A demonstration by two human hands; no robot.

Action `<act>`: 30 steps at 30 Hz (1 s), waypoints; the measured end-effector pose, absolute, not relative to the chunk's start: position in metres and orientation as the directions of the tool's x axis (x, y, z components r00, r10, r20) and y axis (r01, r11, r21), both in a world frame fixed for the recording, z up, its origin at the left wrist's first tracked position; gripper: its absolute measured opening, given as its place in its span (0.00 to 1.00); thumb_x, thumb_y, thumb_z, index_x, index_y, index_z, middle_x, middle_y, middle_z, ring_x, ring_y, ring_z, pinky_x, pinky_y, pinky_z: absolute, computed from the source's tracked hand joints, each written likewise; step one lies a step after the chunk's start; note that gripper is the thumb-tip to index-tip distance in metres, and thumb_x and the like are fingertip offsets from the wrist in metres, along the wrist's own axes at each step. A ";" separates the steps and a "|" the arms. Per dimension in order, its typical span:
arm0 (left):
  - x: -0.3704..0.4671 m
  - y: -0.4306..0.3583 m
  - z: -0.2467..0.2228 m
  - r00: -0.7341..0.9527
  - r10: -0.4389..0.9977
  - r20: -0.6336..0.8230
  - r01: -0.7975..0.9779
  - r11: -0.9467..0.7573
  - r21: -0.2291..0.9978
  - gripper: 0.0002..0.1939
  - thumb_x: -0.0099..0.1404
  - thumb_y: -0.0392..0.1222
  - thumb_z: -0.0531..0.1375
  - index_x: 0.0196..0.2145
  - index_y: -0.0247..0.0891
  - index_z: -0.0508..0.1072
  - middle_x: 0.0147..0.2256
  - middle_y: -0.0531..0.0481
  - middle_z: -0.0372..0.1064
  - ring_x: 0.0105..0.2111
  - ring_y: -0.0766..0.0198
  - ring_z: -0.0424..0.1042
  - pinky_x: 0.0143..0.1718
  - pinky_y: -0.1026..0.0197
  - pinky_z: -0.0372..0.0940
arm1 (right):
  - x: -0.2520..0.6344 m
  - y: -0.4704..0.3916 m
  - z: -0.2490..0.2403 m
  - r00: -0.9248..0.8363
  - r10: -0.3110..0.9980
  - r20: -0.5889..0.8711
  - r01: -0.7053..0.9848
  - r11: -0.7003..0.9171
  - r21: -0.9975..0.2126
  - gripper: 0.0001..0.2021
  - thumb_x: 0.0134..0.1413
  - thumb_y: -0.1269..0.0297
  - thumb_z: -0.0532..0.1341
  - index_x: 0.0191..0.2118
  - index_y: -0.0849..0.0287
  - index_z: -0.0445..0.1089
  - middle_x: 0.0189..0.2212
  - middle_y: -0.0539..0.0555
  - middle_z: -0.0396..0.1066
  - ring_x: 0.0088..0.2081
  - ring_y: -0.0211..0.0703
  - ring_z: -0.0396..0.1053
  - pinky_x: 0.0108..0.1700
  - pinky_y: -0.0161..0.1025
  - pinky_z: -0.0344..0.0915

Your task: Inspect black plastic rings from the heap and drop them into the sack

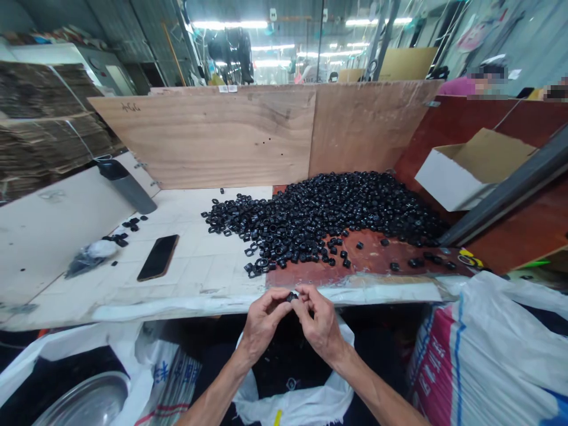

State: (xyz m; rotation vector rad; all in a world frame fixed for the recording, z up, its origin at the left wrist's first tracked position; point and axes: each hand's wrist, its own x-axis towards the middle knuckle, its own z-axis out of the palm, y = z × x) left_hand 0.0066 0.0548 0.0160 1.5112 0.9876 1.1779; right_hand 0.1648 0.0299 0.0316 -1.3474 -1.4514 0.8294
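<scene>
Between the fingertips of both hands is a small black plastic part [291, 297], mostly covered by the fingers. My left hand [265, 319] pinches it from one side, and my right hand [320, 322] pinches it from the other. Both hands are at the table's front edge, above an open white sack [339, 396] between the legs. Another small part [291, 384] shows inside that sack. Beyond the hands, a large heap of small black plastic parts [350, 204] spreads over the table, with loose ones along its near side.
A smartphone [158, 258], a dark bottle [128, 186] and a plastic bag [95, 254] are on the table's left. Wooden boards [222, 139] wall the back. An open carton [457, 177] is at right. Sacks [492, 355] flank the seat. A person [461, 86] is beyond the right partition.
</scene>
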 end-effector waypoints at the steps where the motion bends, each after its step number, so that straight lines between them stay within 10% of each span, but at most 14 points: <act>1: 0.007 0.053 0.016 0.200 0.965 0.169 0.018 -0.176 0.984 0.09 0.63 0.42 0.65 0.40 0.36 0.76 0.40 0.46 0.77 0.40 0.58 0.77 0.46 0.57 0.72 | 0.166 0.029 0.033 0.040 0.971 0.237 0.342 0.209 -0.916 0.08 0.61 0.60 0.58 0.39 0.58 0.69 0.27 0.49 0.68 0.26 0.39 0.66 0.32 0.35 0.62; 9: -0.001 0.042 0.001 0.313 0.819 0.480 0.189 -0.549 0.814 0.10 0.65 0.35 0.60 0.43 0.40 0.77 0.43 0.45 0.77 0.44 0.59 0.76 0.48 0.56 0.71 | 0.158 0.021 0.018 0.006 0.982 -0.186 0.021 -0.186 -0.982 0.17 0.64 0.52 0.53 0.28 0.57 0.63 0.15 0.44 0.58 0.16 0.35 0.57 0.23 0.34 0.57; 16: 0.006 0.036 0.015 0.214 0.970 0.113 0.025 -0.121 0.992 0.09 0.63 0.41 0.64 0.40 0.36 0.74 0.37 0.47 0.76 0.37 0.60 0.77 0.41 0.59 0.74 | 0.165 0.008 0.024 0.040 0.979 0.198 0.294 0.178 -0.939 0.08 0.61 0.59 0.57 0.38 0.57 0.71 0.26 0.49 0.68 0.27 0.39 0.65 0.32 0.35 0.61; 23: -0.005 0.037 -0.005 0.409 0.713 0.570 0.184 -0.676 0.714 0.13 0.66 0.31 0.58 0.45 0.42 0.76 0.44 0.45 0.77 0.45 0.60 0.77 0.47 0.58 0.73 | 0.155 0.008 0.014 0.008 0.946 -0.325 -0.223 -0.315 -0.923 0.19 0.59 0.49 0.58 0.24 0.57 0.59 0.17 0.44 0.58 0.14 0.30 0.50 0.19 0.32 0.54; 30: 0.007 0.029 0.016 0.253 0.958 0.137 0.104 -0.168 0.980 0.08 0.63 0.39 0.63 0.41 0.37 0.73 0.36 0.48 0.75 0.33 0.62 0.77 0.37 0.62 0.74 | 0.166 -0.005 0.016 0.047 0.987 0.156 0.261 0.139 -0.955 0.11 0.63 0.57 0.56 0.40 0.57 0.71 0.24 0.49 0.66 0.24 0.39 0.64 0.28 0.35 0.61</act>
